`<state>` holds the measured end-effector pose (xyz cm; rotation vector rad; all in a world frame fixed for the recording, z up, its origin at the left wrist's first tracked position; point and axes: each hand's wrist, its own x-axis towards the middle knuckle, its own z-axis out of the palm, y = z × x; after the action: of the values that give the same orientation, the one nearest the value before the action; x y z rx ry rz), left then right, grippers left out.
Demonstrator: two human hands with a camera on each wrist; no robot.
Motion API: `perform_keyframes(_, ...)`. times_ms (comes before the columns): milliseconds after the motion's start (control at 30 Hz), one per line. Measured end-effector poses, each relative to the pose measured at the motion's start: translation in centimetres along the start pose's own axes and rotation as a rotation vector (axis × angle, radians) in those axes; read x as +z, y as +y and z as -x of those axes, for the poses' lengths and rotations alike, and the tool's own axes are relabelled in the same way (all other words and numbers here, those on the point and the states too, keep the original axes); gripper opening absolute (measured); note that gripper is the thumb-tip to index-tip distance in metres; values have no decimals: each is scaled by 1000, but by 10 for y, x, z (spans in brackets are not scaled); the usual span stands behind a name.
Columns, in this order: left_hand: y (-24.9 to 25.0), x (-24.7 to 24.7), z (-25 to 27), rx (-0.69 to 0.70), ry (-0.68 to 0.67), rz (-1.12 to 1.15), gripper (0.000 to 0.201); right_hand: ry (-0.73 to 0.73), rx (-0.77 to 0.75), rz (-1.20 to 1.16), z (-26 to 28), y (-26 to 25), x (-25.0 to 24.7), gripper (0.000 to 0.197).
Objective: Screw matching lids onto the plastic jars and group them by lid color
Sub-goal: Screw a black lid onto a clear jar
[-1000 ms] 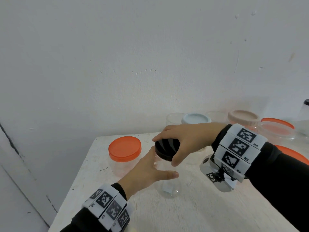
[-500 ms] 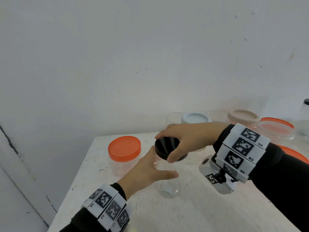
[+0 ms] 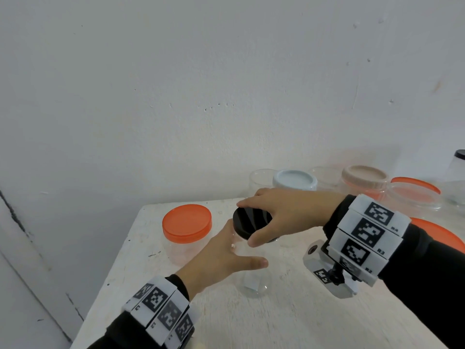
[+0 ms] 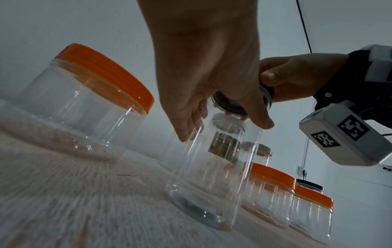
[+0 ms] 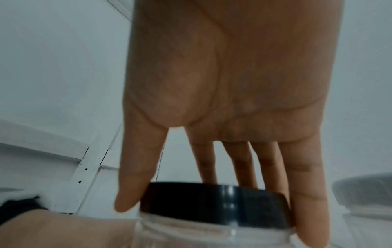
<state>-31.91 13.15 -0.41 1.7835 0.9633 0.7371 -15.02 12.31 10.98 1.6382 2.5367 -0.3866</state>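
Head view: right hand (image 3: 286, 217) pinches black lid (image 3: 251, 220) by its rim; left hand (image 3: 226, 263) cups the light, slippery clear jar (image 3: 254, 278).

Head view looks down; both wrist views look up, sharing the black lid (image 3: 252, 221).

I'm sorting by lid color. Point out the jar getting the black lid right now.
The tall clear jar at the table's near middle, held by the left hand; the right hand grips the black lid on its mouth. Other jars stand untouched.
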Motion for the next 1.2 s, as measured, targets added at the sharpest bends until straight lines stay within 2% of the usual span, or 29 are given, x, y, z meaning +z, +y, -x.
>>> perform_keyframes(133,0,0,0,9,0,1,87,56,-15,12,3,0,11,62)
perform_keyframes(400,1,1,2,27,-19,13,87,213,2,-26,13,-2,41,66)
perform_keyframes(467,2,-1,2,27,-64,15,86,261,14,-67,17,-3,49,68)
perform_keyframes(567,7,-10,-1,22,-203,-13,87,319,32,-170,29,0,57,70)
perform_keyframes(633,14,-17,-8,36,-232,-27,88,359,47,-235,44,9,59,72)
perform_keyframes(733,33,-19,-28,75,-130,-57,86,450,83,-344,78,27,58,72)
perform_keyframes(833,55,-13,-57,160,49,-108,60,632,105,-474,124,46,46,61)
perform_keyframes(933,74,-7,-84,185,116,-161,65,904,146,-577,176,73,24,59)
perform_keyframes(1033,85,2,-105,186,104,-275,68,1113,311,-521,226,118,3,75)
perform_keyframes(1100,90,9,-115,157,93,-321,68,1197,426,-456,258,163,-4,76)
perform_keyframes(1200,93,18,-124,113,80,-359,71,1249,589,-324,290,238,-4,66)
